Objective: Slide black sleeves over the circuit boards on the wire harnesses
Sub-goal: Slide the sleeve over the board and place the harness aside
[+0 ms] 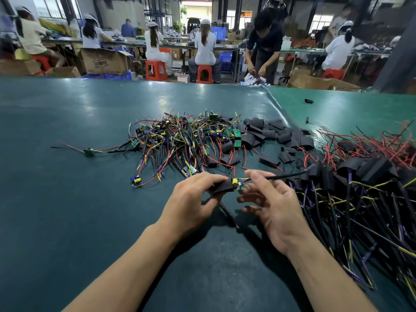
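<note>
My left hand (191, 197) pinches a flat black sleeve (222, 186) just above the green table. A small circuit board (238, 184) with a yellow capacitor sticks out of the sleeve's right end. My right hand (273, 203) pinches the board's black cable (283, 176) between thumb and forefinger, its other fingers spread. The cable runs off to the right; another black lead hangs below the sleeve toward me.
A tangle of bare harnesses (180, 138) lies in the middle of the table, loose black sleeves (270, 134) to its right, and sleeved harnesses (360, 183) piled at the far right. One harness (90, 152) lies apart at the left. People work at benches beyond.
</note>
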Tool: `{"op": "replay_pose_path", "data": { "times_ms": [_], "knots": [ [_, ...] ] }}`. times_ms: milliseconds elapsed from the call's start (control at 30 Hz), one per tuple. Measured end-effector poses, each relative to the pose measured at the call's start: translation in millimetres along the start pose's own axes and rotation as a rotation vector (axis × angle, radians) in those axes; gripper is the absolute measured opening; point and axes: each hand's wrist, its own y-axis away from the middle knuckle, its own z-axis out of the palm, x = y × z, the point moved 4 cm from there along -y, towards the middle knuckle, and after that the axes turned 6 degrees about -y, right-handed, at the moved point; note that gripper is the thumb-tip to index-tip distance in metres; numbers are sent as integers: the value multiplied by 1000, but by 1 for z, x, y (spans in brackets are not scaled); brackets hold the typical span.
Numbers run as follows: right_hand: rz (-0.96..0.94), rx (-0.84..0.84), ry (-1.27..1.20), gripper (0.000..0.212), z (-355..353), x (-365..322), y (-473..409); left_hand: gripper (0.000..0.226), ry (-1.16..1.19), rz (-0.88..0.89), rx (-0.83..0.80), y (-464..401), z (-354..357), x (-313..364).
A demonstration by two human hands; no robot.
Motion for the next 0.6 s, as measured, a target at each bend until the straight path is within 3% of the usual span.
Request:
{"op": "replay_pose_path", "data": {
  "times_ms": [167,300,367,600],
  "knots": [
    [-28,-61,16,18,2,2,1,29,-52,-86,-39,0,0,-1],
    [-16,-168,115,15,7,5,5,14,-195,-188,-103,0,4,-5],
    [-30,-224,153,13,10,7,8,24,-273,-221,-125,0,4,-6],
    [-122,-186,239,20,10,4,9,23,-282,-78,-77,-4,-3,9]
  ]
}}
